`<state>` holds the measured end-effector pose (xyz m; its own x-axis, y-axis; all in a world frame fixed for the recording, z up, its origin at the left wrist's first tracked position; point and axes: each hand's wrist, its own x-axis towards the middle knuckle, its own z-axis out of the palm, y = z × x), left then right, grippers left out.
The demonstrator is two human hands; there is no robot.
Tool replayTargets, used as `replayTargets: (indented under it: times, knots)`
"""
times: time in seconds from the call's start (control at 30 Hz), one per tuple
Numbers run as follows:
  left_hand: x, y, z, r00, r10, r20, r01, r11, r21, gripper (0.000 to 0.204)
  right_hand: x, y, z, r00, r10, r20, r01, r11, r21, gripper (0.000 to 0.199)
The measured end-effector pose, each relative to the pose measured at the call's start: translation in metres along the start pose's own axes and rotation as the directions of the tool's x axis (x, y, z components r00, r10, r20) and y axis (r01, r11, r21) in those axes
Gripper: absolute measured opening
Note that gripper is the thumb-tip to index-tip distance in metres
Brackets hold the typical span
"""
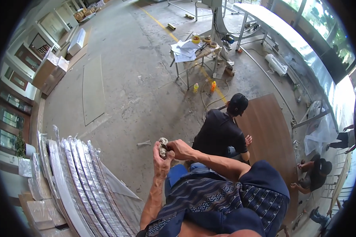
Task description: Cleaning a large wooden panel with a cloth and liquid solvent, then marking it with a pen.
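while the left hand (pixel 161 162) gripped a crumpled pale cloth (pixel 163 141), the right hand (pixel 180 150), fingers curled, was closed on its right edge. the cloth was held above the concrete floor (pixel 124 106), between plastic-wrapped panels (pixel 83 170) and a crouching co-worker (pixel 217 130) in black.

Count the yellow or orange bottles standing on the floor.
2: a yellow bottle and, to its right, an orange bottle, both near the paper-strewn table. Others could be hidden behind people or equipment.
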<state>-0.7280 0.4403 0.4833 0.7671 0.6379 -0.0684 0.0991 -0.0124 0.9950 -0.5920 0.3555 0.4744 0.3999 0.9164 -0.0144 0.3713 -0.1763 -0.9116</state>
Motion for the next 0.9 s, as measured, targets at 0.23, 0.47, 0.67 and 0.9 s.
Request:
replayTargets:
  times: [0.23, 0.47, 0.67, 0.9]
  knots:
    - [0.109, -0.001, -0.029, 0.99, 0.015, 0.141, 0.021, 0.968, -0.25, 0.088, 0.116, 0.009, -0.033, 0.985, 0.159, -0.061, -0.148, 0.976, 0.163, 0.034]
    - [0.275, 0.011, -0.079, 0.858, -0.01, 0.513, -0.158, 0.946, 0.282, 0.076, 0.234, 0.057, -0.092, 0.912, 0.338, -0.232, -0.268, 0.92, 0.287, 0.024]
    - [0.432, 0.053, -0.1, 0.727, -0.158, 0.669, -0.07, 0.951, 0.301, 0.052, 0.305, 0.112, -0.208, 0.582, 0.409, -0.702, -0.225, 0.911, 0.344, 0.024]
    - [0.617, 0.066, -0.135, 0.879, -0.063, 0.473, -0.144, 0.91, 0.39, 0.023, 0.366, 0.211, -0.321, 0.268, 0.349, -0.898, -0.664, 0.742, 0.09, 0.031]
